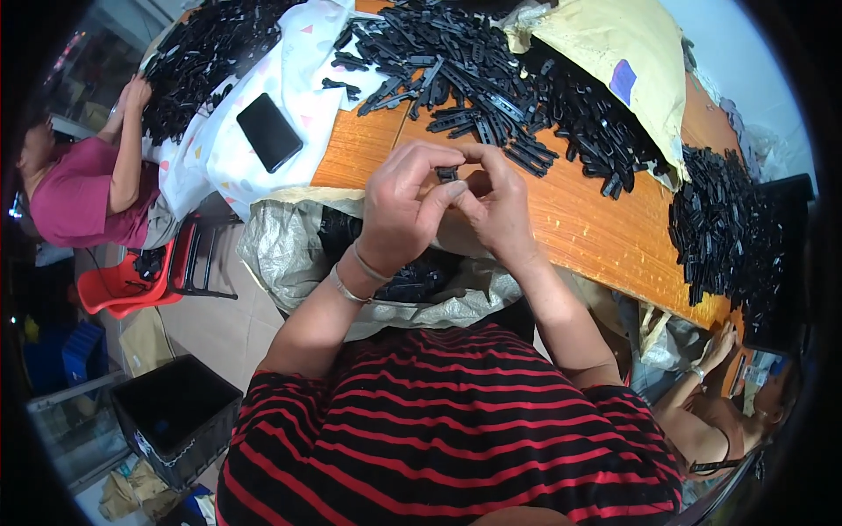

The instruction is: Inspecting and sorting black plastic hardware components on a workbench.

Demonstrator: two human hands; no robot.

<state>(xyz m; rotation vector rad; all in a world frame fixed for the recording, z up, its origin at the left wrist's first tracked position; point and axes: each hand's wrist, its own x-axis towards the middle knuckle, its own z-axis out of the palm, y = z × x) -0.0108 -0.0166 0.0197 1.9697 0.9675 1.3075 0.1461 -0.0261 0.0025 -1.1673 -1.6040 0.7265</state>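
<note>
My left hand (399, 206) and my right hand (502, 203) meet at the table's near edge, fingertips pinched together on a small black plastic part (448, 174). Most of that part is covered by my fingers, so its full shape is hidden. Below my hands an open woven sack (294, 250) sits against my front, with black parts (412, 282) inside it. Just beyond my fingers, long black plastic clips (478, 92) lie heaped on the wooden table (579, 232).
A dark phone (269, 132) rests on a patterned white cloth (206, 175). A yellowish sack (614, 44) spills black pieces at the back right. Co-workers sit at the left, in a purple shirt (74, 197), and at the lower right (715, 412). A black crate (175, 421) stands lower left.
</note>
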